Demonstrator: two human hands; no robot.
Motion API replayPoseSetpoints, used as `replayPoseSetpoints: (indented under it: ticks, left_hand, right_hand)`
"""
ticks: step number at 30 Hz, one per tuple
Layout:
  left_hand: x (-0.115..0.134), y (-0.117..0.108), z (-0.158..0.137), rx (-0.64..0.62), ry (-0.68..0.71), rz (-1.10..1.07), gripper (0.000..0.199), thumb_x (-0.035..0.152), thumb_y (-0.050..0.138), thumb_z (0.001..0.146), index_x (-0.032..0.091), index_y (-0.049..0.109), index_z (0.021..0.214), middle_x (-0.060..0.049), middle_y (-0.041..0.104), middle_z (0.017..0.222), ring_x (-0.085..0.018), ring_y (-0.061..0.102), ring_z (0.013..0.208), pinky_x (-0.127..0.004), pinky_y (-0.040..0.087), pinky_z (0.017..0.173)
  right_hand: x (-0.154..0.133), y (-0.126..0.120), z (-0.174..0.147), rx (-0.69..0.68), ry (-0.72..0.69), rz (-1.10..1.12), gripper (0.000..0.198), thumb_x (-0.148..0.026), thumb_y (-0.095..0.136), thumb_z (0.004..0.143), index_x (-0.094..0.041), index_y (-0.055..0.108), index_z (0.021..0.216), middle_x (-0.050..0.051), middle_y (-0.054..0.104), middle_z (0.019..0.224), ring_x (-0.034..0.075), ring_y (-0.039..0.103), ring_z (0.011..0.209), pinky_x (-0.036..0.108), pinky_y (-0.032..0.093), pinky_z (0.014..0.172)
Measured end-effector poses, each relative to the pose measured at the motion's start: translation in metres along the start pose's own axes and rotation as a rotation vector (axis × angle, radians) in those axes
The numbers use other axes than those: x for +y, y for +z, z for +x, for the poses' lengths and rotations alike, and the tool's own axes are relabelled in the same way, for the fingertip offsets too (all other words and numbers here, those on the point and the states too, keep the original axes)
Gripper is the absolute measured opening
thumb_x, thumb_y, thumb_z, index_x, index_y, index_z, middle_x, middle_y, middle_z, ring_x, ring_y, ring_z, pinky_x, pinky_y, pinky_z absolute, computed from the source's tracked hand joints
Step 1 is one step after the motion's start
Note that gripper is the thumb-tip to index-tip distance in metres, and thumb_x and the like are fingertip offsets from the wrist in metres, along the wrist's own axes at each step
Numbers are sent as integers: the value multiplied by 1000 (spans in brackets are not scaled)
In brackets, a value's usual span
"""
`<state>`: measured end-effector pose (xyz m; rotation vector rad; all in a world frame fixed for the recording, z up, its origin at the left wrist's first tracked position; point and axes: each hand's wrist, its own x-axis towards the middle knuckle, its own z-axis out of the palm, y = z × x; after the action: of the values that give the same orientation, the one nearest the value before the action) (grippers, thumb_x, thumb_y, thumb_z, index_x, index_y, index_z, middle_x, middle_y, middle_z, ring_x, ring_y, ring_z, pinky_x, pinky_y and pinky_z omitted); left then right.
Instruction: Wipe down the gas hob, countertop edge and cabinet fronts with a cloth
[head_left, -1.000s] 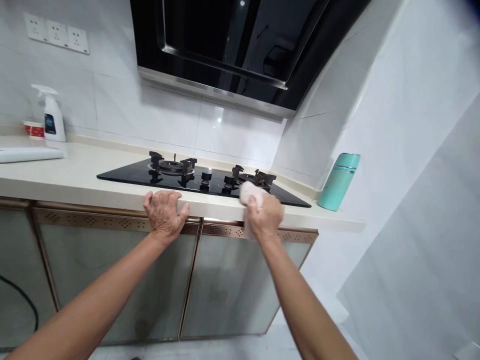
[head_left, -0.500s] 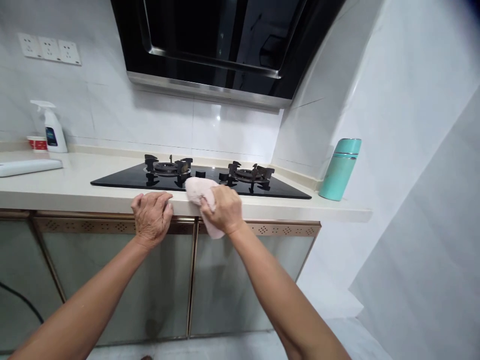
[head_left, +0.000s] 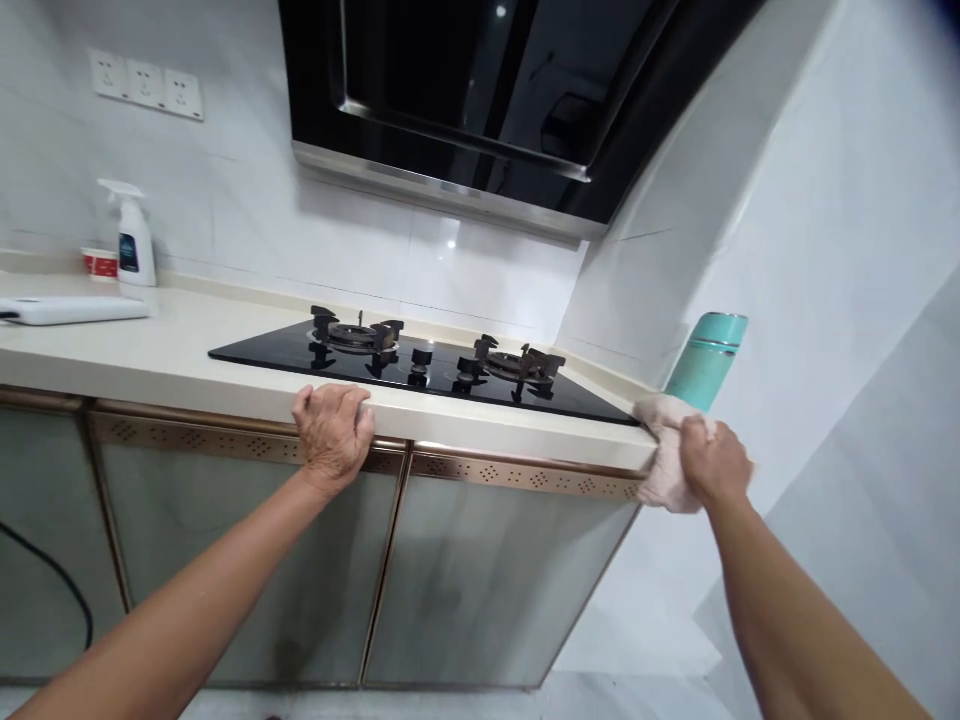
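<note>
Both hands at the counter (head_left: 225,370) edge; right hand (head_left: 716,462) presses bunched cloth (head_left: 664,470).

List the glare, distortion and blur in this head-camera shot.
Head view: ceiling lights glare as bright dots on the glossy range hood and the wall tile; wide-angle distortion tilts the countertop and walls; the right hand gripping the cloth looks slightly soft; the left hand is sharp.

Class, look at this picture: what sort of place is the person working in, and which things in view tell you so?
Most likely a home kitchen. A two-burner gas hob is set into a countertop over glass-fronted cabinets, with a black extractor hood on the tiled wall above.
</note>
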<state>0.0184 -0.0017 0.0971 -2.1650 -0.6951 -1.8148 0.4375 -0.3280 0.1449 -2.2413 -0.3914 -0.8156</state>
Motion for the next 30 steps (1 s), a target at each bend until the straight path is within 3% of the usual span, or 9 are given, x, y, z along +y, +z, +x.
replayPoseSetpoints:
  ticks: [3, 7, 11, 15, 20, 23, 26, 30]
  left_hand:
    - [2, 3, -2, 1, 0, 15, 24, 31, 49, 93, 22, 66, 107, -8, 69, 110, -28, 56, 114, -51, 22, 114]
    - [4, 7, -3, -23, -38, 8, 24, 32, 51, 92, 23, 66, 108, -8, 68, 110, -28, 54, 116, -52, 20, 115]
    - [6, 4, -3, -60, -54, -3, 26, 34, 51, 93, 22, 65, 111, -9, 68, 113, -29, 53, 118, -53, 19, 116]
    - [7, -1, -3, -111, -46, -18, 29, 36, 50, 94, 22, 64, 114, -10, 67, 117, -30, 53, 119, -53, 20, 116]
    - [2, -7, -4, -96, -12, -28, 40, 34, 46, 95, 18, 57, 129, -12, 67, 120, -28, 54, 120, -50, 23, 115]
    - [-3, -17, -2, -147, -13, -44, 47, 28, 42, 94, 16, 50, 139, -13, 67, 121, -27, 56, 119, -48, 25, 114]
    - [0, -32, 3, -213, -20, -81, 52, 31, 42, 95, 17, 43, 145, -13, 64, 128, -26, 55, 122, -46, 27, 113]
    - [25, -49, 18, -243, 61, -19, 73, 48, 62, 86, 19, 39, 149, -19, 38, 156, -33, 32, 146, -49, 26, 115]
  right_hand:
    - [-8, -2, 0, -55, 52, -68, 52, -46, 33, 95, -10, 64, 118, 28, 63, 110, 38, 60, 105, 49, 42, 86]
    - [-56, 6, -34, -68, -23, -120, 54, -50, 34, 93, -11, 64, 116, 23, 66, 108, 35, 62, 99, 46, 45, 86]
    - [-139, 11, -89, -99, -282, -64, 50, -53, 35, 93, -15, 66, 97, 17, 66, 93, 30, 60, 82, 42, 45, 74]
    - [-235, 17, -154, -60, -500, 106, 45, -54, 35, 95, -18, 60, 85, 12, 63, 83, 24, 53, 69, 42, 42, 74]
    - [-326, 25, -226, -3, -639, 289, 45, -57, 37, 100, -19, 60, 92, 14, 64, 97, 29, 56, 91, 44, 42, 83]
    - [-345, 24, -237, -135, -660, 383, 48, -62, 38, 100, -20, 61, 102, 15, 63, 110, 31, 55, 105, 47, 41, 91]
    - [-340, 21, -221, -423, -717, 504, 52, -65, 34, 100, -23, 63, 108, 13, 64, 117, 30, 54, 113, 47, 40, 96]
    - [-324, 15, -189, -660, -769, 674, 65, -62, 14, 103, -24, 61, 126, 10, 65, 124, 24, 59, 115, 39, 46, 94]
